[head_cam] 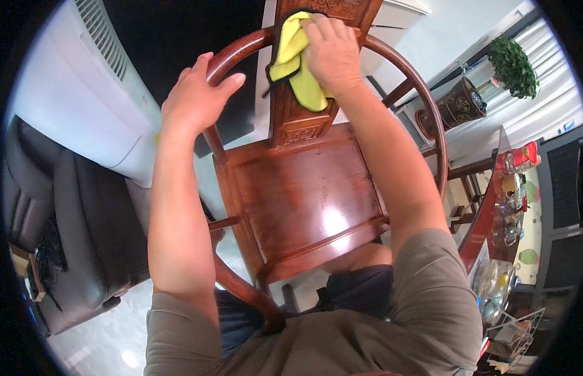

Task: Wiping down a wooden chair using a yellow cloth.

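Observation:
A polished reddish-brown wooden armchair (310, 188) with a curved top rail (242, 49) and a carved back splat (301, 124) stands before me. My left hand (197, 94) rests around the left part of the curved rail, thumb on one side and fingers on the other. At the top of the splat, my right hand (334, 54) presses on a yellow-green cloth (310, 91) with black edging. The cloth is bunched under the fingers and hangs down over the splat's front. My right fingertips and palm are partly hidden from view.
On the left are a white appliance with a vent grille (101, 42) and a black leather sofa (80, 225). A wooden table (479, 221) holding glassware (496, 286) runs along the right. Behind it are a dark patterned pot stand (453, 108) and a leafy plant (512, 66).

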`<state>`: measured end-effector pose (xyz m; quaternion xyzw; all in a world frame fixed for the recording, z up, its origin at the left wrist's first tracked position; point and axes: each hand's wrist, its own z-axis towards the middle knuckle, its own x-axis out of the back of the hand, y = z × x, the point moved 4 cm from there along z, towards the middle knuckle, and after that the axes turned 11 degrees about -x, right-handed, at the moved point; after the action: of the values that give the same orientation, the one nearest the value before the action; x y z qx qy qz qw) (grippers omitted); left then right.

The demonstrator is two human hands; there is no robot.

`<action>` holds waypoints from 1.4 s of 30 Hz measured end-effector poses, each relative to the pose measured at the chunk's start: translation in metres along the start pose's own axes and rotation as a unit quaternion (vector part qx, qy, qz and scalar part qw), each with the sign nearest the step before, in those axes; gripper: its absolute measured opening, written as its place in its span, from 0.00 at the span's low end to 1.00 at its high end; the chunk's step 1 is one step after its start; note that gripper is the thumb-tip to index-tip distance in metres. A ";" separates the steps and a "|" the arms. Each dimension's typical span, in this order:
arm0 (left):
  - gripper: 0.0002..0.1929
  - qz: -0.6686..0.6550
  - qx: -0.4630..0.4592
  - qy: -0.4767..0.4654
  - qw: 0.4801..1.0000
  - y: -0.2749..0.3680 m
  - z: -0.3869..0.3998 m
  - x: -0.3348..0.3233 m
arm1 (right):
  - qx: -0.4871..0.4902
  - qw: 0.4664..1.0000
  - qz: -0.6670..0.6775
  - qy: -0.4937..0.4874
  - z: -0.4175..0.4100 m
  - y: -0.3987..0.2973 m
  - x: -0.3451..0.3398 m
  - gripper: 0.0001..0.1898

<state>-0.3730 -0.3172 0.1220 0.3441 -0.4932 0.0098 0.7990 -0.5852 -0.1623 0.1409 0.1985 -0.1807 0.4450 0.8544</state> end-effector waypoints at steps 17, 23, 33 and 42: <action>0.45 0.013 -0.004 0.000 1.000 -0.003 0.001 0.002 | -0.062 0.992 -0.052 -0.092 -0.010 0.060 0.000 0.13; 0.44 0.031 -0.006 -0.008 0.999 0.006 0.005 -0.003 | -0.140 0.989 -0.034 -0.015 -0.010 0.026 -0.009 0.12; 0.45 0.010 0.010 -0.014 1.000 0.010 0.000 0.004 | -0.167 0.981 -0.009 -0.099 -0.014 0.080 0.000 0.13; 0.44 0.021 0.014 -0.014 1.000 0.014 -0.002 0.007 | -0.120 0.991 0.046 0.032 0.004 -0.035 -0.014 0.15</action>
<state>-0.3731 -0.3080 0.1344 0.3448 -0.5109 0.0283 0.7869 -0.5641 -0.1919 0.1316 0.0719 -0.2141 0.4647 0.8562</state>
